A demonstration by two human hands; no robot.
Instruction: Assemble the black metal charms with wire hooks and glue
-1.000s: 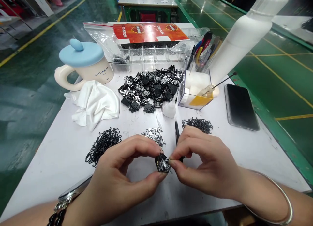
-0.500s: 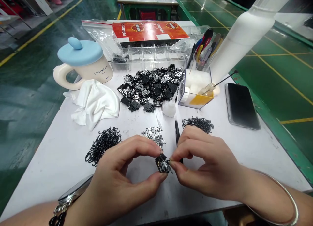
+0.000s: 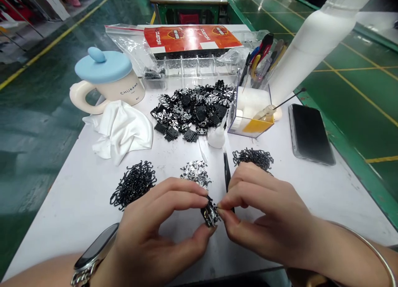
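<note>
Between thumb and fingers, my left hand (image 3: 168, 229) grips a small black and silver mechanical part (image 3: 210, 212) above the table's near side. The fingertips of my right hand (image 3: 264, 212) are pinched at the part's right edge; whatever they hold there is too small to make out. Just beyond the fingers lies a scatter of small silver metal pieces (image 3: 196, 173). Black tweezers (image 3: 226, 167) rest by my right hand, partly hidden behind it. Black hook-shaped pieces form one pile (image 3: 133, 185) on the left and another pile (image 3: 253, 157) behind my right hand.
A heap of black and silver parts (image 3: 192, 109) covers the table's middle. Around it stand a lidded mug (image 3: 108, 82), white cloth (image 3: 122, 131), small white squeeze bottle (image 3: 217, 138), clear tool holder (image 3: 250, 113), tall white bottle (image 3: 314, 51), phone (image 3: 311, 133) and compartment tray (image 3: 189, 67).
The held part has tilted and shifted slightly down and right in view, with both hands following. My right fingertips stay at its right edge. The table items look unmoved.
</note>
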